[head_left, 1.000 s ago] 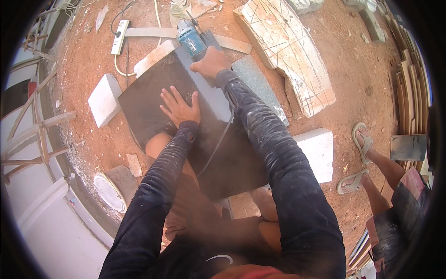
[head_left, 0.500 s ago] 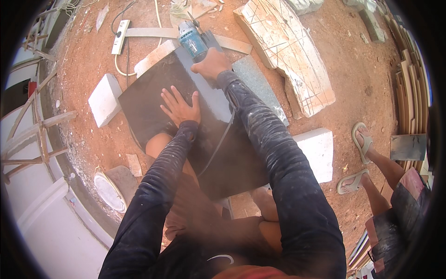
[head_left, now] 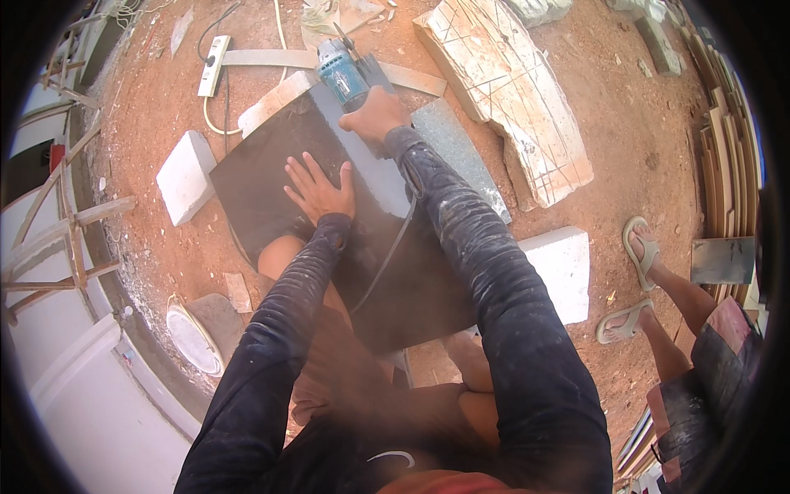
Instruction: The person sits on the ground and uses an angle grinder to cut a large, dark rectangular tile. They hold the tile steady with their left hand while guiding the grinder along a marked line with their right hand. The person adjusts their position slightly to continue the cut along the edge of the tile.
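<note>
A blue angle grinder [head_left: 341,72] is gripped in my right hand [head_left: 378,115], at the far end of a large dark stone slab [head_left: 263,165]. Its working end points away from me, and where the disc meets the slab is hard to make out. My left hand [head_left: 321,188] lies flat on the slab with its fingers spread. A grey cord [head_left: 387,255] runs back from under my right wrist across the slab. Pale dust covers a strip of the surface beside the grinder, and haze hangs over the near part.
White blocks [head_left: 186,177] [head_left: 559,272] stand by the slab's sides. A long rough stone block [head_left: 510,99] lies at the far right. A power strip [head_left: 214,66] is at the far left, a round white lid [head_left: 195,337] nearer. Another person's sandalled feet [head_left: 642,251] stand at right.
</note>
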`<state>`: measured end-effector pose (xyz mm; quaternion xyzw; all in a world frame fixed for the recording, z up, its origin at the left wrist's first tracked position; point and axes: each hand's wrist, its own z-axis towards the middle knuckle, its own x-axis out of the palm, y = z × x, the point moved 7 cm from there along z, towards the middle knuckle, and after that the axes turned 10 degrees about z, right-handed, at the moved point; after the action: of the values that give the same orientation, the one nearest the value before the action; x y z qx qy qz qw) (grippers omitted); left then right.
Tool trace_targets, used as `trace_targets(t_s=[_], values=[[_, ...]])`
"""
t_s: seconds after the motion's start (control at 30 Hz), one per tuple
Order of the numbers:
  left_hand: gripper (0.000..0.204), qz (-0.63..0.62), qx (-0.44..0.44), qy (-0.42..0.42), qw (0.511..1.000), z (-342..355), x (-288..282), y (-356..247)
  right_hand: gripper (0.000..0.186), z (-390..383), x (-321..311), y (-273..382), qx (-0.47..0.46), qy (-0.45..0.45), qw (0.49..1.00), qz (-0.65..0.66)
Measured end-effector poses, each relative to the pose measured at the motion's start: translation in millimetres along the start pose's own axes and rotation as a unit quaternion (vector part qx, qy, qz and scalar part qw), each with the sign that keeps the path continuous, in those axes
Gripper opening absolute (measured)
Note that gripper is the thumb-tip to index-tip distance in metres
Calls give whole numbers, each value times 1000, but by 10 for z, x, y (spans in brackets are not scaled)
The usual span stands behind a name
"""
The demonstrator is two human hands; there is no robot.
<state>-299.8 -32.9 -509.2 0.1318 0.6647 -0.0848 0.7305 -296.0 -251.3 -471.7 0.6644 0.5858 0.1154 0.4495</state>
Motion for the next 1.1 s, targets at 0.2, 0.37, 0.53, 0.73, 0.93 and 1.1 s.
trace_targets(t_s=[0.2, 0.37, 0.53, 0.73, 0.93, 1.1], values=[[91, -2, 0, -1, 1000, 0, -13, -1, 78, -34, -16, 14, 1, -3, 1000, -3], [91, -2, 0, -3, 1000, -2, 0, 7, 78, -40, -15, 4, 1, -7, 1000, -2], [91, 2, -1, -1, 1000, -4, -5, -7, 79, -54, -29, -1, 1, -6, 1000, -4], [91, 0, -2, -2, 1000, -2, -5, 3, 73, -98, -31, 42, -43, -30, 999, 12], [91, -10, -2, -1, 1000, -4, -5, -10, 71, -112, -8, 208, -73, -67, 993, 57], [92, -3, -5, -8, 1000, 15, -81, 16, 71, -177, -73, 263, -71, -85, 988, 110]])
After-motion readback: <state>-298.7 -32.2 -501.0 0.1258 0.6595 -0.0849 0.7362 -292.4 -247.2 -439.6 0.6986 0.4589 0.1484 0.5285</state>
